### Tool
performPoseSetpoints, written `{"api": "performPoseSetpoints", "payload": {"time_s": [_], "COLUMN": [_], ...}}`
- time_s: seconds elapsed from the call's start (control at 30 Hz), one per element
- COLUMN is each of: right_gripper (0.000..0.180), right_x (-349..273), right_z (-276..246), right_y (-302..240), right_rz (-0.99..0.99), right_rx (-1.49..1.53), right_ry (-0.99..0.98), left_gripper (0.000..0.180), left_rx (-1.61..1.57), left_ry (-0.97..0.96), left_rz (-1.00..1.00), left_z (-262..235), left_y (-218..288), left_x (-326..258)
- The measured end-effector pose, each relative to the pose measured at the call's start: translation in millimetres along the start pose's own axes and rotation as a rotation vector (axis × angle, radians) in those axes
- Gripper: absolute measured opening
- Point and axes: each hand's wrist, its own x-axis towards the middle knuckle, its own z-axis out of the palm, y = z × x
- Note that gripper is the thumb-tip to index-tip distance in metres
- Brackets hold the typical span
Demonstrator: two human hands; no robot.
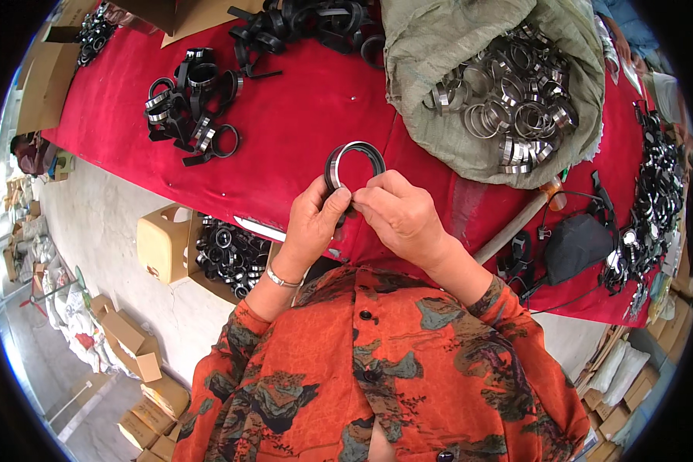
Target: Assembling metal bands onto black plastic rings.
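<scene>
My left hand (316, 219) and my right hand (403, 219) meet over the near edge of the red-covered table. Between them stands a silver metal ring with a black band (333, 168), its loop rising above my fingers. The left hand grips it at its lower left side, thumb in front. At the bottom of the loop, my right fingers are pinched together on the ring; the exact spot they hold is hidden. Farther left on the cloth lies a loose heap of similar black-banded rings (200, 75). A grey-green woven sack (420, 50) at the far right holds many bare metal rings (516, 96).
More black bands (316, 23) lie at the far edge. To the right are a wooden handle (512, 225), a black pouch (581, 248) and a long pile of small metal-and-black pieces (651, 196). Below the table's left edge stand a yellow jug (160, 245) and a box of black rings (231, 258).
</scene>
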Motion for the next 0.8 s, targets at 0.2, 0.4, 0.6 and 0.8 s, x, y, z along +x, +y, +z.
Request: {"api": "performPoseSetpoints", "payload": {"time_s": [0.2, 0.4, 0.6, 0.8], "right_gripper": [0.012, 0.016, 0.028, 0.023], "right_x": [1, 13, 18, 23], "right_z": [4, -21, -14, 0], "right_y": [1, 11, 28, 32], "right_rz": [-0.029, 0.429, 0.621, 0.714], "right_rx": [0.016, 0.212, 0.602, 0.666], "right_ry": [0.000, 0.208, -0.127, -0.125], "left_gripper": [0.022, 0.036, 0.040, 0.036], "left_rx": [-0.059, -0.040, 0.019, -0.050], "left_ry": [0.062, 0.024, -0.092, -0.052], "left_rz": [-0.017, -0.036, -0.040, -0.011], "left_z": [1, -1, 1, -6], "left_y": [-1, 7, 11, 7], "left_x": [0, -3, -5, -1]}}
